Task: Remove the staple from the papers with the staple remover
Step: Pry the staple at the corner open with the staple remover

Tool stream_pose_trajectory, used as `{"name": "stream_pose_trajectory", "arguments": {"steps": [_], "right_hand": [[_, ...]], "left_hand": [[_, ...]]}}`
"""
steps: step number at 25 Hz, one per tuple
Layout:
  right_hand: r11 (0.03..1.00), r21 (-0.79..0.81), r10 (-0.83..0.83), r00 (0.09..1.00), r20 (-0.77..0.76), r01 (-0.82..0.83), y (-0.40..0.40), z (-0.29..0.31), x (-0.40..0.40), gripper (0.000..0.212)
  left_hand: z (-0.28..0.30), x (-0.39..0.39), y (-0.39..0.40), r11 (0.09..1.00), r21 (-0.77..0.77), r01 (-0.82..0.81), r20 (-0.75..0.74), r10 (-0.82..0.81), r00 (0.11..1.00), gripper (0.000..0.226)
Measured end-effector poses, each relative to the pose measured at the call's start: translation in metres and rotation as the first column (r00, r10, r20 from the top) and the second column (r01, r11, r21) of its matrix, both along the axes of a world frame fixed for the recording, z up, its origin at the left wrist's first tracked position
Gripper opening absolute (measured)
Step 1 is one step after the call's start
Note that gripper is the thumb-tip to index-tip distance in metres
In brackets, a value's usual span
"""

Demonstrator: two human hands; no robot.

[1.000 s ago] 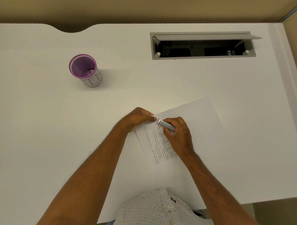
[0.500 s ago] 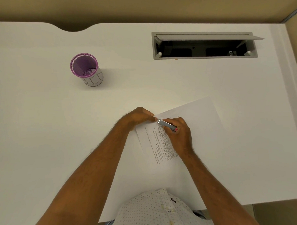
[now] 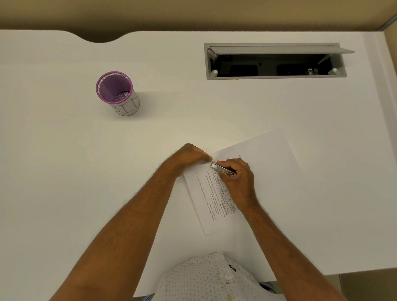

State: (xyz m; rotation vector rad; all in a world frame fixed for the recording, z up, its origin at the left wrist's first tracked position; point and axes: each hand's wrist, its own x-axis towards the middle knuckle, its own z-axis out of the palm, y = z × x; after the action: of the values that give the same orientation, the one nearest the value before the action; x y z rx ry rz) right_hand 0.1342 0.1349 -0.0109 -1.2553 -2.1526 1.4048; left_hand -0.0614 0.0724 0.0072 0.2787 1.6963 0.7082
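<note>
White desk [image 3: 57, 168]: purple cup [image 3: 117, 92] holds clips; right hand [image 3: 239, 183] grips staple remover [image 3: 222, 170], left hand [image 3: 188, 158] pinches papers [image 3: 260, 152].

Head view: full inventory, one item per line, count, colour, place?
desk: 1, white, fills the view
papers: 1 set, white with black print, centre right, under both hands
staple remover: 1, silver with a pink end, in right hand at the papers' corner
cup: 1, purple mesh, far left
cable tray: 1, grey, lid open, far right
shirt: 1, white dotted, bottom edge
left hand: 1, pressing the papers' corner
right hand: 1, gripping the remover
</note>
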Motion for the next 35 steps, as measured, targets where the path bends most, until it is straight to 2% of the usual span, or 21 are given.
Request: {"name": "stream_pose_trajectory", "arguments": {"steps": [7, 13, 17, 20, 28, 35], "right_hand": [[0.998, 0.062, 0.005, 0.999, 0.040, -0.008, -0.001, 0.000, -0.001, 0.027], [0.982, 0.119, 0.141, 0.987, 0.073, -0.149, -0.019, 0.002, 0.000, 0.030], [0.999, 0.024, 0.045, 0.999, 0.018, -0.045, -0.008, 0.014, 0.004, 0.030], [0.998, 0.057, -0.032, 0.999, -0.020, 0.033, 0.001, 0.018, 0.007, 0.029], [0.998, 0.064, -0.011, 1.000, 0.002, 0.011, -0.001, 0.018, 0.003, 0.035], [0.999, 0.042, -0.008, 1.000, 0.027, 0.007, 0.000, 0.018, 0.001, 0.031]], "left_hand": [[-0.005, 0.005, 0.000, 1.000, 0.010, -0.016, -0.065, 0.017, 0.998, 0.033], [-0.001, 0.004, 0.001, 0.999, 0.032, -0.044, -0.048, 0.045, 0.998, 0.029], [0.002, -0.001, -0.004, 0.998, 0.070, 0.000, 0.006, 0.000, 1.000, 0.026], [0.004, -0.002, -0.007, 0.995, 0.098, 0.036, 0.009, -0.037, 0.999, 0.030], [0.004, -0.002, -0.007, 0.994, 0.098, 0.040, 0.010, -0.041, 0.999, 0.022], [0.002, -0.003, -0.006, 0.994, 0.100, 0.053, -0.007, -0.052, 0.999, 0.022]]}}
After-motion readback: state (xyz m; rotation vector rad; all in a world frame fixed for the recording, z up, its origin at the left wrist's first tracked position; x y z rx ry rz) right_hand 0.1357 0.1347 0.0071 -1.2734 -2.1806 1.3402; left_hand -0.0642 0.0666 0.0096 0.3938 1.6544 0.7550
